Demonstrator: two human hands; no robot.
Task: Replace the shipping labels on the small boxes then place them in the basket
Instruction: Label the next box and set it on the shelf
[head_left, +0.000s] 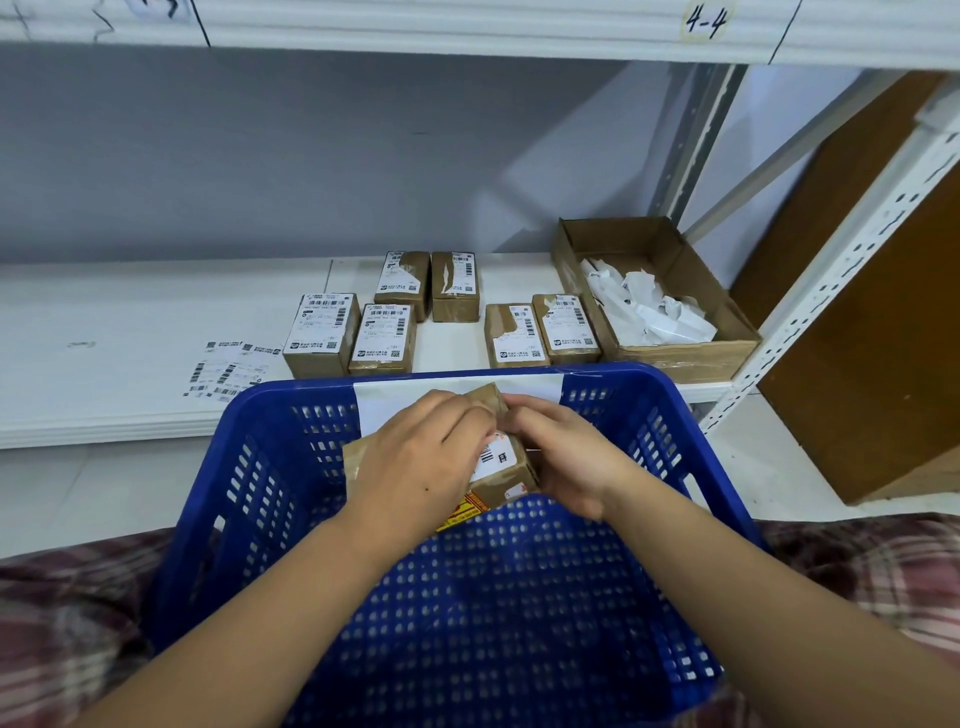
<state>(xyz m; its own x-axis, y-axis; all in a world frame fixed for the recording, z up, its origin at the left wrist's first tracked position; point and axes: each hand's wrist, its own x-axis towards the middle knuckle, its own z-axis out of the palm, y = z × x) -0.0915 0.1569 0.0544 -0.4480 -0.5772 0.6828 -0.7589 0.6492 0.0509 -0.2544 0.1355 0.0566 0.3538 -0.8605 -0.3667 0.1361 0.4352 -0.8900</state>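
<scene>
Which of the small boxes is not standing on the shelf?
The small box held by the left hand and right hand over the blue basket; the six others rest on the white shelf.

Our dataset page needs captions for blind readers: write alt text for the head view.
The left hand and right hand grip a small cardboard box over a blue plastic basket. Beyond, six labelled small boxes sit on a white shelf, with loose label sheets at their left and an open carton of torn paper at their right.
</scene>
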